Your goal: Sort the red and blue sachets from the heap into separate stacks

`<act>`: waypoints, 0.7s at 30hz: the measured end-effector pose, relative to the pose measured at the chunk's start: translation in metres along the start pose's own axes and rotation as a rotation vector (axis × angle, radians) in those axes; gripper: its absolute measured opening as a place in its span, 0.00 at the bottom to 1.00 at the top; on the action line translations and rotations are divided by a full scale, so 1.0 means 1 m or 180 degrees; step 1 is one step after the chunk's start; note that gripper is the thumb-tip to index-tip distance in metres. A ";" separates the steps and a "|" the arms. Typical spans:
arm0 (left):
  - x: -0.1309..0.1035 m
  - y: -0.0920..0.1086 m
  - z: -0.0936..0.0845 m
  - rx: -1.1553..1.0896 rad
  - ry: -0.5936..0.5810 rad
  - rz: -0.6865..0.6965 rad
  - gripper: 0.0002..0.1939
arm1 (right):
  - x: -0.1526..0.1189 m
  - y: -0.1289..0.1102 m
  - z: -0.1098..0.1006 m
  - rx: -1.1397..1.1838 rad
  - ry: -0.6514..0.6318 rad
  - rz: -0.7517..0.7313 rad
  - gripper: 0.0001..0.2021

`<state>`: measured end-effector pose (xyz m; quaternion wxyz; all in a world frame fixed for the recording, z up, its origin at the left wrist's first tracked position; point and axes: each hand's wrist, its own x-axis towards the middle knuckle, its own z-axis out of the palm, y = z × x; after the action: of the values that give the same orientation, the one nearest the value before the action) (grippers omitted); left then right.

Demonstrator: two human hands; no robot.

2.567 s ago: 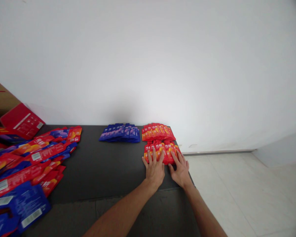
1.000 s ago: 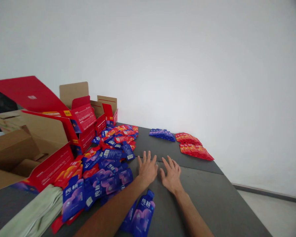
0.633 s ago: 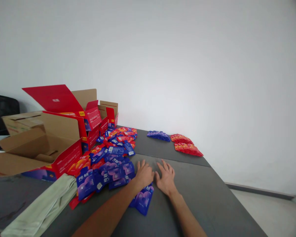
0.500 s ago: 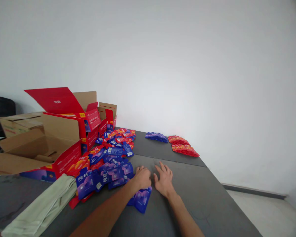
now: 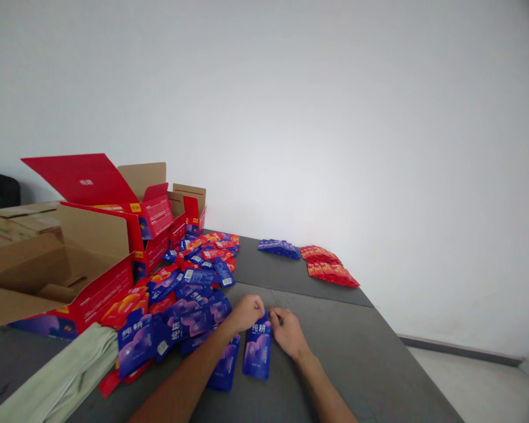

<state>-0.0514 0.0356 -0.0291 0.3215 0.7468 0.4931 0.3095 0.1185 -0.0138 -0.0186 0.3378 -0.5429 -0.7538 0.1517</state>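
Observation:
A blue pouch [image 5: 257,352] with purple fruit printed on it lies upright to me on the dark table, front side up. My left hand [image 5: 247,312], fingers curled, grips its top left corner. At the top right corner my right hand [image 5: 290,333] pinches it between thumb and fingers. Another blue pouch [image 5: 224,369] lies just left of it, partly behind my left forearm. Further left spreads a loose pile of blue and red pouches [image 5: 198,320], some of them overlapping.
Open red cartons [image 5: 101,296] stand on the left, with a plain brown box [image 5: 22,222] behind. A pale green cloth [image 5: 66,373] lies at the front left. Near the wall sit a row of blue pouches [image 5: 278,248] and two rows of red pouches [image 5: 330,273].
My right hand has gone from spread fingers to a pinch at the pouch. The blue pouch has been straightened and separated from another one. The view has shifted slightly right.

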 end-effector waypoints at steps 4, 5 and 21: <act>0.011 -0.009 0.008 -0.0906 0.0474 -0.0155 0.07 | 0.009 0.001 0.003 0.0839 -0.0145 0.0415 0.24; 0.013 -0.009 0.009 -0.1242 0.0618 -0.0202 0.07 | 0.009 0.000 0.004 0.1075 -0.0190 0.0465 0.24; -0.008 0.018 0.002 -0.3474 0.0708 -0.0872 0.16 | -0.006 -0.014 0.017 0.2604 -0.0082 0.0927 0.20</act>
<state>-0.0425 0.0225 -0.0170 0.6438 0.3649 0.3850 0.5515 0.0981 -0.0219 -0.0251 0.4908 -0.4630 -0.5513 0.4908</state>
